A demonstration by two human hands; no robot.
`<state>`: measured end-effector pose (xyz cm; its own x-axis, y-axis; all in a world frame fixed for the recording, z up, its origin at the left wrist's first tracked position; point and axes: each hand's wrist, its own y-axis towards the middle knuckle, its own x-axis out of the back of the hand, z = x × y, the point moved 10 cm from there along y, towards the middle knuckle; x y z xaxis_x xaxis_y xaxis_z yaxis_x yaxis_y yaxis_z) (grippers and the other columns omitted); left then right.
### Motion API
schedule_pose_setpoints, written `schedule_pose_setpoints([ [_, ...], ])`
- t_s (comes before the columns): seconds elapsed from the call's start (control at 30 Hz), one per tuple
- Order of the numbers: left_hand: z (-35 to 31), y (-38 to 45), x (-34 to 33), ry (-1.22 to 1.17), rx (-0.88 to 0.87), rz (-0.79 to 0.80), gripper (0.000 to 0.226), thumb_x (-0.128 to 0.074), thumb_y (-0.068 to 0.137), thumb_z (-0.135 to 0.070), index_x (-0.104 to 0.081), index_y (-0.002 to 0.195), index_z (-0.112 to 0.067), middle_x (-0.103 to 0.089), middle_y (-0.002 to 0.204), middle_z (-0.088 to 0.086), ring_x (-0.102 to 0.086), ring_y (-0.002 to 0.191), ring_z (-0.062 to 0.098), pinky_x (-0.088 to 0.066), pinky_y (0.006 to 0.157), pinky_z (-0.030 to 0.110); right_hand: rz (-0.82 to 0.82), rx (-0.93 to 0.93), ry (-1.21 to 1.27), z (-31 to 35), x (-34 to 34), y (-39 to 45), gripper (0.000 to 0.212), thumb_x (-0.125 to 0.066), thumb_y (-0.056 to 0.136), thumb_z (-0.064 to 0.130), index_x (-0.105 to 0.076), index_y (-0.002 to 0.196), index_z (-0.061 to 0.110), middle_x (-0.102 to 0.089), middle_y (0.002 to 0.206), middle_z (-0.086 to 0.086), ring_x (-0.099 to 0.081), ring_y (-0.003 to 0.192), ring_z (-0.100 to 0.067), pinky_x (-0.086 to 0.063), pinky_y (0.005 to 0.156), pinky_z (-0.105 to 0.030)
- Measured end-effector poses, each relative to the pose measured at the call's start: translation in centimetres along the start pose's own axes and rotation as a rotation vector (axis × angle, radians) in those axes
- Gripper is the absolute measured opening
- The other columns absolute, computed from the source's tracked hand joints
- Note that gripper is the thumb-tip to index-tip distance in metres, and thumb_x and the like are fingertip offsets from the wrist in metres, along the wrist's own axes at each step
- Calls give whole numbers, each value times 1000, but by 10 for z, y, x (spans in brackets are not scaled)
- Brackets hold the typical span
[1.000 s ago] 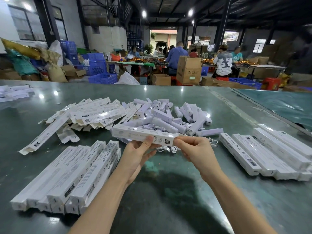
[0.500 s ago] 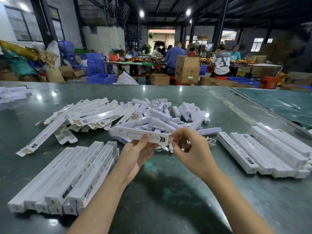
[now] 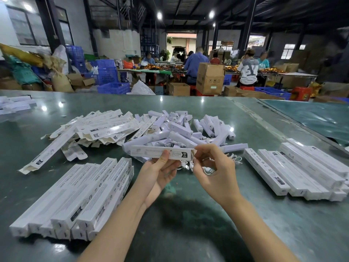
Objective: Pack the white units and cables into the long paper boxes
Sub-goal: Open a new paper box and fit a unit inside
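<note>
1. The long paper box [image 3: 160, 153] in hand is held level above the green table [image 3: 188, 233], just in front of the heap of loose parts. It is white, narrow, with small grey print along its side and a dark label panel near its right end; what lies inside cannot be seen.
2. The left hand [image 3: 158, 173] supports the box from below, thumb pressed on the front face beside the label and fingers curled up behind it.
3. The right hand [image 3: 217, 171] pinches the right end of the box at the flap with thumb and forefinger; its remaining fingers are curled, and a white cable plug [image 3: 209, 170] shows against the palm (whether it is gripped or merely behind the hand cannot be told).
4. The pile of white units [image 3: 181, 129] lies mid-table beyond the box: short, rounded white bars, heaped at all angles, some with a small dark port at one end. Thin white cables [image 3: 236, 157] are coiled at the near edge of the pile.
5. To the left of that pile, flat unfolded box sleeves [image 3: 102, 127] are heaped, brown inner card showing at their flaps.
6. Near left, a stack of closed boxes [image 3: 79, 201] lies side by side, ends shut.
7. On the right, another row of closed boxes [image 3: 294, 171] sits in parallel, well apart from the hands.
</note>
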<state>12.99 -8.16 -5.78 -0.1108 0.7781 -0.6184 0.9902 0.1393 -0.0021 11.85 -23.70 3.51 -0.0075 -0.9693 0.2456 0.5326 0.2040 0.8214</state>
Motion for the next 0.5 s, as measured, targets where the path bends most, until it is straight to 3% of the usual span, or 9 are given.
schedule_pose_setpoints([
  [0.27, -2, -1, 1, -8, 9, -9, 34, -64, 76, -27, -67, 102, -6, -76, 91, 8, -72, 76, 15, -56, 60, 22, 37, -59, 42, -5, -4, 2, 12, -65, 82, 0, -62, 85, 10, -66, 78, 1, -54, 62, -9, -45, 59, -17],
  [0.5, -4, -3, 2, 28, -4, -22, 29, -64, 76, -28, -69, 97, -8, -76, 91, 8, -72, 77, 15, -56, 61, 22, 74, -112, 77, -13, -6, 1, 7, -66, 83, 2, -61, 83, 7, -66, 80, -3, -57, 66, -18, -50, 58, -29],
])
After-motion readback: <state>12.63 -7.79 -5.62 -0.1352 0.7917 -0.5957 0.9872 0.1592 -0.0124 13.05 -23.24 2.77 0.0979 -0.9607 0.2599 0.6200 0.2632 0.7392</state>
